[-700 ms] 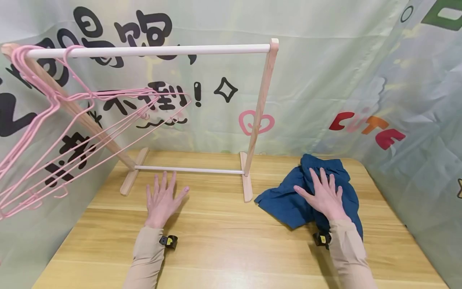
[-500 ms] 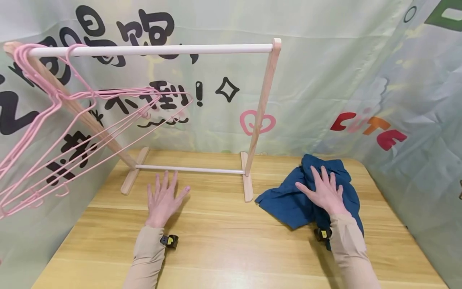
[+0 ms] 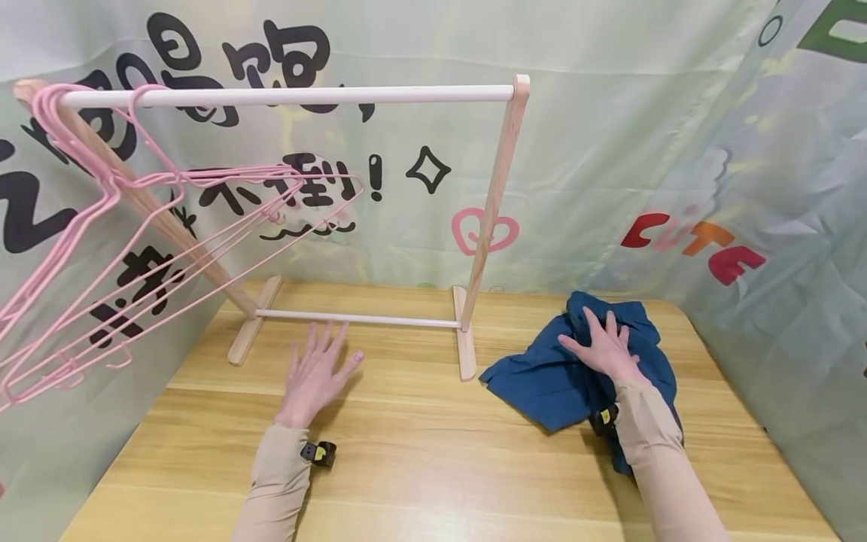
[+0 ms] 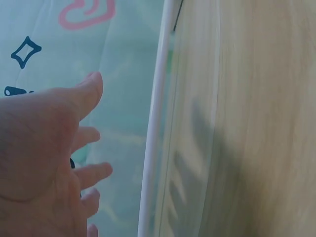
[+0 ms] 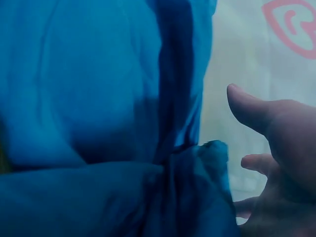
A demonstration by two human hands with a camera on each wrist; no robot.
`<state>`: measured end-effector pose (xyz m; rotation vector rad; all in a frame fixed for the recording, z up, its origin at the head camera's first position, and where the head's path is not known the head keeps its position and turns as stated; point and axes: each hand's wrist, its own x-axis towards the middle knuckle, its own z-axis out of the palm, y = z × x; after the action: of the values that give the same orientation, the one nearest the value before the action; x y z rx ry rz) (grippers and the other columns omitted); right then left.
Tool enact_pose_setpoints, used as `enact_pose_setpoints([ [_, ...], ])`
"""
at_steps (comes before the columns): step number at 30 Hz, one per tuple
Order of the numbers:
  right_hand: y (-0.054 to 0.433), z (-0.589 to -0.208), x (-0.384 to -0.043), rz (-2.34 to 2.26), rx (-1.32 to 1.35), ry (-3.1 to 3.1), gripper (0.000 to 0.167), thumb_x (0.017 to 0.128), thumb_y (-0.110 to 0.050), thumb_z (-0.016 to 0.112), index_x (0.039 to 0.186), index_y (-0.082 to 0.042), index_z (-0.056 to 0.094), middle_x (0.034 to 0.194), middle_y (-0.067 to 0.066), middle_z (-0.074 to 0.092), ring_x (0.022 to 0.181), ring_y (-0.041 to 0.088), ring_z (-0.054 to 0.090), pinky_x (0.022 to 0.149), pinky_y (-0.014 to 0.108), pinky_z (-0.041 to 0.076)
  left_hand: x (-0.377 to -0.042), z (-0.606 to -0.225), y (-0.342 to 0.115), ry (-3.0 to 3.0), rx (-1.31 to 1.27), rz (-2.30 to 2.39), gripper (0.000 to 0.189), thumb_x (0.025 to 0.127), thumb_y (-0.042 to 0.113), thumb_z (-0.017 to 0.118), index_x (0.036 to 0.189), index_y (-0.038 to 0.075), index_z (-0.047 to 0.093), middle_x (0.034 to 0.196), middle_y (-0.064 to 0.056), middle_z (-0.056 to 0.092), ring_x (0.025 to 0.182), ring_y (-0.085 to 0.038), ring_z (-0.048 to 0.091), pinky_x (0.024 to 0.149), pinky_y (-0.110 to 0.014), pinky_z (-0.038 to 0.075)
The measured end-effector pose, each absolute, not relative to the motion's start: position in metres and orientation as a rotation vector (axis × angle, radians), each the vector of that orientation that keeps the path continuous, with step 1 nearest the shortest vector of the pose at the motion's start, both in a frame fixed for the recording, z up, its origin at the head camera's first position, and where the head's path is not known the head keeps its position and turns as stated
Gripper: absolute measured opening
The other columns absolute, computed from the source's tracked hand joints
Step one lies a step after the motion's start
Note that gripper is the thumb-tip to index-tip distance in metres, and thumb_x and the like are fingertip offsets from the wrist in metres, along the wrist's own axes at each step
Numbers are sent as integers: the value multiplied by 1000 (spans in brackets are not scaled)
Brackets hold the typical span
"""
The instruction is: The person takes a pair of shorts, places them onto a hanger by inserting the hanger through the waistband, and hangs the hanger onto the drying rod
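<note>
Crumpled blue shorts (image 3: 542,369) lie on the right part of the wooden table, their gathered waistband towards the back. Over them is my right hand (image 3: 606,350), thumb held out to the side and fingers spread. The right wrist view shows that hand (image 5: 291,143) beside the folds of blue cloth (image 5: 98,98), not gripping them. My left hand (image 3: 318,376) hovers above the table in front of the rack's lower bar (image 3: 366,319), fingers apart and holding nothing. In the left wrist view, the hand (image 4: 44,143) casts a shadow on the wood.
A wooden rack with a white top rail (image 3: 325,95) stands at the back left. Several pink hangers (image 3: 108,181) hang at its left end, reaching out towards the front. Printed cloth (image 3: 582,150) encloses the back and sides of the table (image 3: 420,452).
My right hand has moved slightly forward over the shorts, with its wrist now lower over the cloth. The left hand has shifted a little to the right and turned slightly.
</note>
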<state>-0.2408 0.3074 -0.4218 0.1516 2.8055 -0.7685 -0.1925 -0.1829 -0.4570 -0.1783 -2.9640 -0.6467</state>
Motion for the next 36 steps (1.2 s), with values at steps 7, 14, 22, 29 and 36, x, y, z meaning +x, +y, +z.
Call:
enact_pose_setpoints([
  [7,313,-432,-255,-739,194,2758,103,98,-56,54,160,-4,-9,157,45,-11,142,70,-5,106,85,11,-194,-457,-179,-2955,-230,-723,70,105,48,44,161,14,19,167,-19,14,155,-47,8,121,-69,3],
  [14,322,-439,-259,-652,277,2747,101,98,-48,56,158,2,-8,152,49,3,140,68,4,106,81,21,-194,-458,-175,-2934,-272,-755,70,105,45,47,161,13,21,165,-23,23,154,-49,11,121,-69,4],
  [22,328,-442,-261,-638,263,2712,97,99,-40,54,157,3,-10,153,48,4,139,69,1,105,82,19,-192,-461,-172,-2938,-277,-795,68,105,44,48,160,13,24,164,-24,26,155,-48,9,122,-68,3],
  [29,329,-444,-266,-659,265,2664,83,99,-31,47,160,-3,-3,152,51,2,138,73,-1,104,86,13,-193,-461,-173,-2936,-278,-780,68,104,45,48,160,12,26,163,-23,28,154,-48,11,122,-68,3],
  [36,327,-448,-270,-617,247,2696,73,100,-24,47,158,0,10,152,49,7,137,74,6,104,86,16,-193,-461,-174,-2933,-284,-780,66,105,44,48,159,13,27,163,-23,29,154,-48,11,122,-68,2],
])
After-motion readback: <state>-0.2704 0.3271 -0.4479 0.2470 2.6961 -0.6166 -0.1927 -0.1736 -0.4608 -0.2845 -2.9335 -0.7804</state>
